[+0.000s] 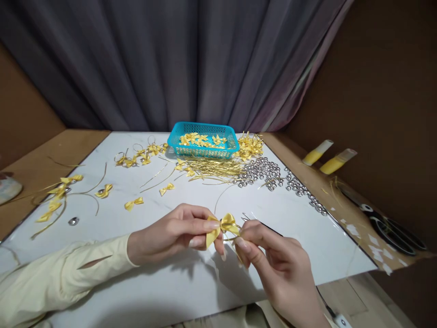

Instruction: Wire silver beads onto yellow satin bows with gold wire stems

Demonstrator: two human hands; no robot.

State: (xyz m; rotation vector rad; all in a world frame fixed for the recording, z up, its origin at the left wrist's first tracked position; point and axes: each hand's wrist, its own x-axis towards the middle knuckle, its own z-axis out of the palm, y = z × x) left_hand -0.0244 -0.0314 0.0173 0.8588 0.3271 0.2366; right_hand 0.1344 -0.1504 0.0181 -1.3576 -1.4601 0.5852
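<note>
The left hand [184,228] is holding a yellow bow [228,222] above the near part of the white worktop [327,259], its thumb and fingers clamping one side close to the knot. The right hand [278,259] is coming in from the other side, its thumb and fingertips apparently pinching a thin gold cord [228,239] that is passing by the bow's middle; the exact route of the cord is hiding among the fingers. The step in hand is seemingly that of fixing cord and bow together. The next move is probably calling for a steady left pinch while the right fingers are snugging the cord against the knot, without crushing the loops. A slim dark tool [271,227] is lying just behind the right hand, partly covered by it. Farther back, a blue basket [205,153] is holding more bows, and in front of it a sheaf of gold strands [215,167] is lying beside a heap of shiny silver pieces [261,171]. Loose bows [134,203] are resting on the left, near a single silver piece [73,221], while black-handled scissors [392,234] are lying past the worktop's right edge.
</note>
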